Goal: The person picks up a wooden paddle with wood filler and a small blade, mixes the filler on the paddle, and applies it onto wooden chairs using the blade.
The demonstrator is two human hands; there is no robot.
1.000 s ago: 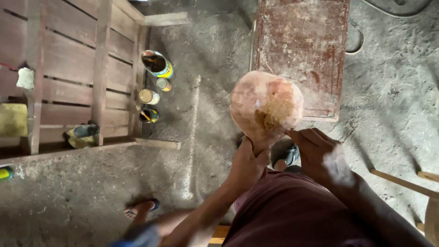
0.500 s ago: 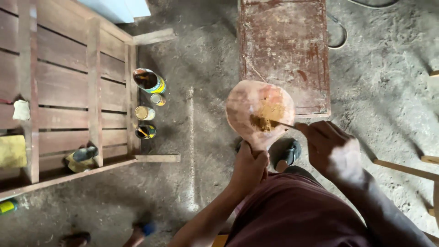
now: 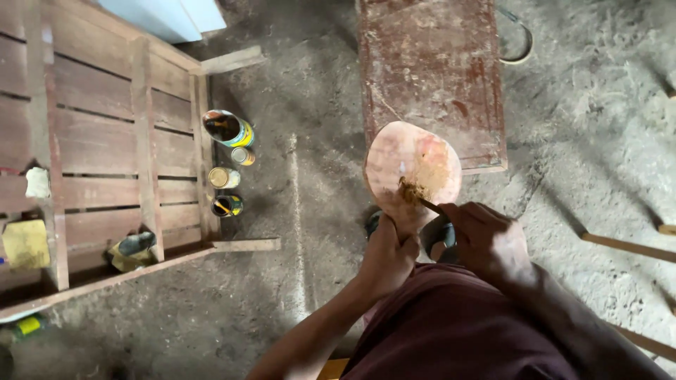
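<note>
Pink oval board (image 3: 412, 172) held upright over the floor in the left hand's (image 3: 387, 257) closed grip, right hand (image 3: 486, 243) pinching a brush (image 3: 421, 199) against it: hard strokes could tip it loose.

workshop | dusty floor (image 3: 296, 281) | paint tins (image 3: 229, 129) | slatted wooden frame (image 3: 105, 141)

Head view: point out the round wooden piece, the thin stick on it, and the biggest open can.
Round wooden piece (image 3: 401, 158), head view, on its bare pinkish face.
Thin stick (image 3: 431, 206), head view, mid-shaft above the right hand (image 3: 486, 243).
Biggest open can (image 3: 229, 128), head view, on its side wall.
</note>
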